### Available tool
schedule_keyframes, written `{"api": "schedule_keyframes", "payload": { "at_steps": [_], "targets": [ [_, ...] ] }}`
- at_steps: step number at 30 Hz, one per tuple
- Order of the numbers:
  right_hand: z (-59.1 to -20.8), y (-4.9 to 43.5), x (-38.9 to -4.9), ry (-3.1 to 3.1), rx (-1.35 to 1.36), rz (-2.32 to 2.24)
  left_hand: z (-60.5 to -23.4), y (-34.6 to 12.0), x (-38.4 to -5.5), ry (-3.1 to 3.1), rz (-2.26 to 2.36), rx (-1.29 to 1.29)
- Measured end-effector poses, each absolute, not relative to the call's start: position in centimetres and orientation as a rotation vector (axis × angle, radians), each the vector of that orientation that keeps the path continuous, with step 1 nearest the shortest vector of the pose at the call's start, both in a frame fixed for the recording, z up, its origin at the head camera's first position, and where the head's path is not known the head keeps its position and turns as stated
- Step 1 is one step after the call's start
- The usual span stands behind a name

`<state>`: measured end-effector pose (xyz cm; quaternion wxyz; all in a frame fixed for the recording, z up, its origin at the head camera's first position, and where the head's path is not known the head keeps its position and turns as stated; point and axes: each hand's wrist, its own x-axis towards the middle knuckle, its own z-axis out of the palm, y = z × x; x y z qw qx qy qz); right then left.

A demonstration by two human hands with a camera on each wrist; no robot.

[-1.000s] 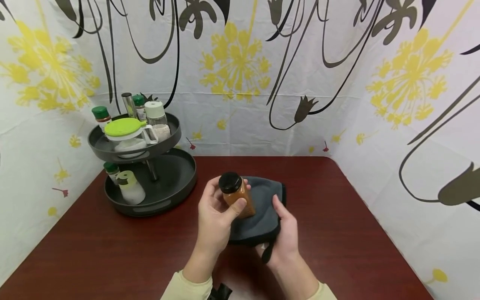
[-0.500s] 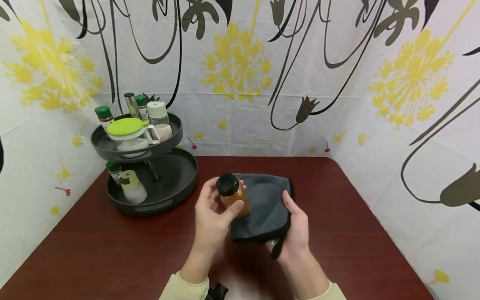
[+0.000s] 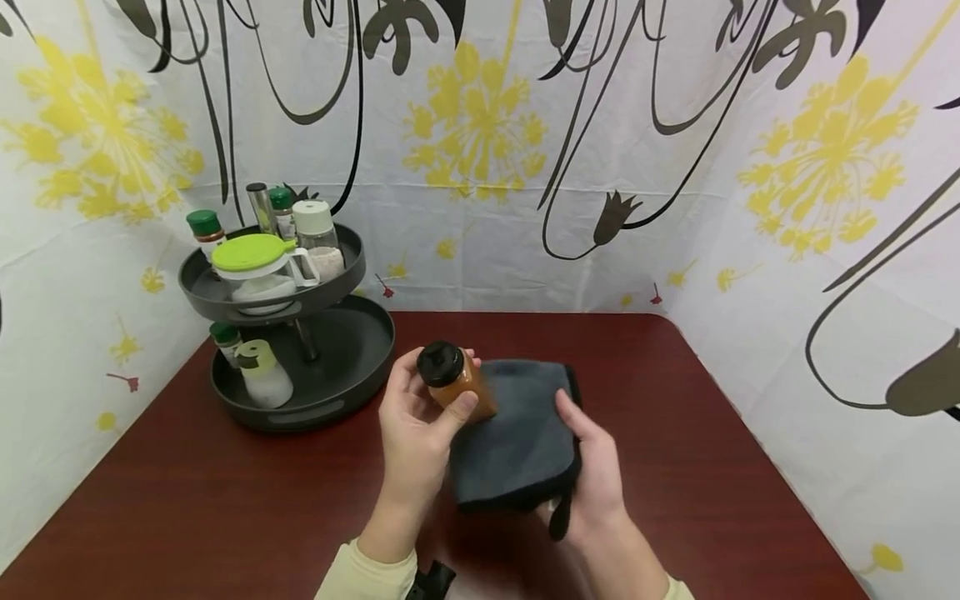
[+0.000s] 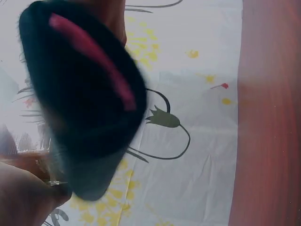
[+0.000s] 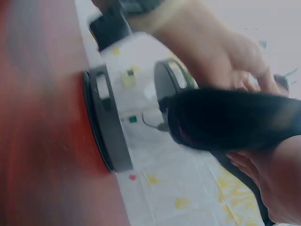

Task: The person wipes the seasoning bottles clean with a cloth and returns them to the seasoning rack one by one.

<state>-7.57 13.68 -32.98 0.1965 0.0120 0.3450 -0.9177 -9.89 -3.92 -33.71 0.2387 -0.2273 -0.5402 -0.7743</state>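
In the head view my left hand (image 3: pixel 416 433) grips a spice jar (image 3: pixel 472 398) of orange-brown contents, its black cap tilted up toward the left. My right hand (image 3: pixel 596 467) holds a dark grey cloth (image 3: pixel 517 433) with black edging along its right side, thumb on top and the other fingers hidden beneath. A short black strap (image 3: pixel 560 517) dangles from its lower corner. The jar's base overlaps the cloth's upper left part. The left wrist view shows the cloth (image 4: pixel 89 94) as a blurred dark shape with a pink stripe, partly hiding the hands.
On the left of the dark red table (image 3: pixel 247 517) stands a two-tier black turntable rack (image 3: pixel 352 367). Its tiers carry several shakers and bottles, including a lime-lidded container (image 3: pixel 255 254) and a white bottle (image 3: pixel 262 379). A patterned curtain (image 3: pixel 480 250) surrounds the table's back and sides.
The left hand has carried the jar a little to the left. The cloth swung right, then came back left and lower, with the right hand still holding it.
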Motion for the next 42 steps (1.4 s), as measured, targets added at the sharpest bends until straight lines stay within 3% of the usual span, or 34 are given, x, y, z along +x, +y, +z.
{"api": "schedule_keyframes", "payload": {
  "at_steps": [9,21,29,38,42],
  "targets": [
    [-33.9,11.7,-7.5,1.048,0.025,-2.511,-34.0,-2.8,-9.4,-1.435,-2.054,-0.718],
    [-31.9,14.2,-8.0,1.276,0.157,-2.547,-34.0,-3.3,-9.6,-1.419,-2.074,-0.703],
    [-32.9,12.4,-7.8,1.133,0.115,-2.448,-34.0,-3.1,-9.4,-1.426,-2.056,-0.711],
    [-31.6,15.6,-7.9,1.217,0.113,-2.401,-33.6,-3.6,-9.2,-1.401,-2.074,-0.702],
    [-31.7,14.6,-8.5,1.189,0.093,-2.453,-33.5,-3.1,-9.0,-1.416,-2.046,-0.722]
  ]
}}
